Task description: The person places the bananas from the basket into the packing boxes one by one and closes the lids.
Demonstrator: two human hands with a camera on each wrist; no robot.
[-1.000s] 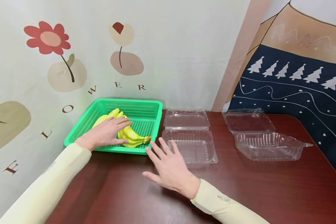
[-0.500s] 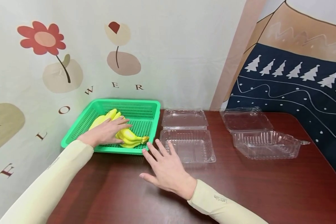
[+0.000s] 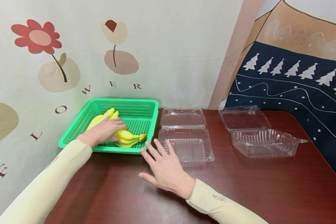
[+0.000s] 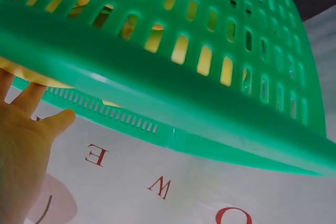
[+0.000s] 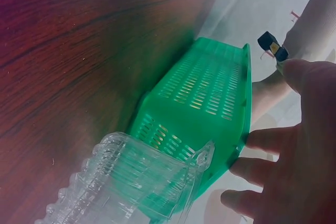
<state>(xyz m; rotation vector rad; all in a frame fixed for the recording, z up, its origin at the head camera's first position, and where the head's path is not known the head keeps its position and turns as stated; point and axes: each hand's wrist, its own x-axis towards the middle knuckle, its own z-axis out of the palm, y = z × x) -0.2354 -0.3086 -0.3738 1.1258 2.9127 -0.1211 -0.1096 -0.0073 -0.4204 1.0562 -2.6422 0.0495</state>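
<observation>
Low in the frame, the right hand [image 3: 165, 169] is held flat and spread above the table [image 3: 240, 186]. Left of centre, the bunch of bananas [image 3: 126, 137] is gripped by the left hand [image 3: 103, 132] inside the green basket [image 3: 72, 137], not yet lifted. Both clear clamshell boxes [image 3: 184, 144] beyond lie open, unfilled.

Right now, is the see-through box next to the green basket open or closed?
Open. The clear box beside the green basket has its lid folded back flat, and nothing shows inside.

Home-like room: flower wall cloth [image 3: 72, 62], wooden table [image 3: 240, 186].
</observation>
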